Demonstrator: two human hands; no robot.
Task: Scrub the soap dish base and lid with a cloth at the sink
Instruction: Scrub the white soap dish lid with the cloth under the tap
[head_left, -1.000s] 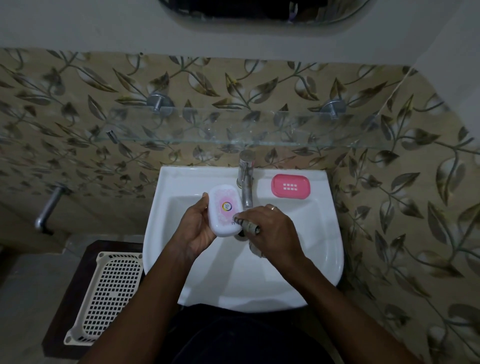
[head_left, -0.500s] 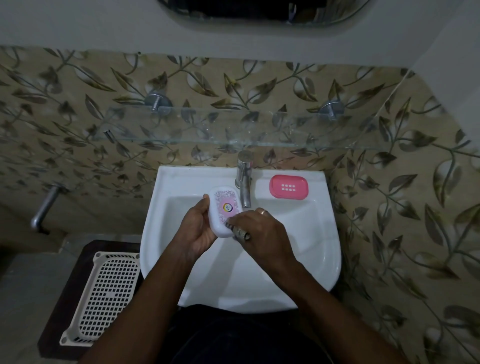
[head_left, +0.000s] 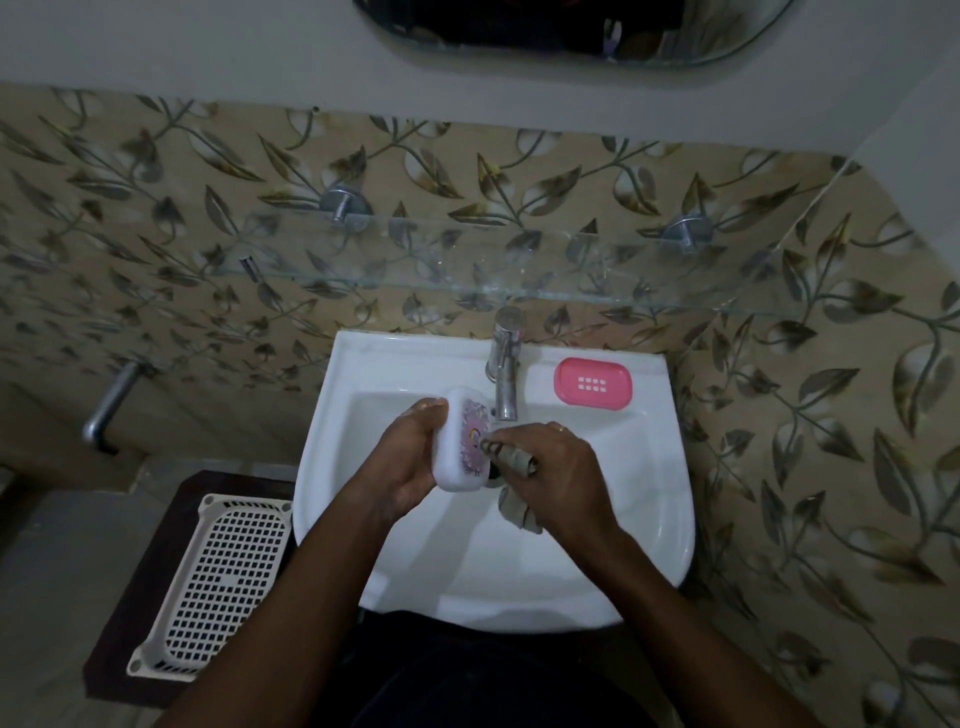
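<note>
My left hand (head_left: 410, 457) grips the white soap dish lid (head_left: 460, 441) over the basin, tilted on edge with its printed top facing right. My right hand (head_left: 558, 475) is closed on a grey-brown cloth (head_left: 511, 460), whose bunched end presses against the lid's printed face. A loose tail of the cloth hangs below my fingers. The pink soap dish base (head_left: 592, 384) lies flat on the sink ledge, to the right of the tap and away from both hands.
The white sink (head_left: 644, 499) is mounted on a leaf-patterned tiled wall. A chrome tap (head_left: 505, 371) stands just above the lid. A glass shelf (head_left: 467, 260) runs above. A cream perforated basket (head_left: 218, 582) sits on a dark stool at the left.
The lid has turned more on edge in my left hand. My right hand has slid the cloth down across the lid's printed face. The pink base has stayed put.
</note>
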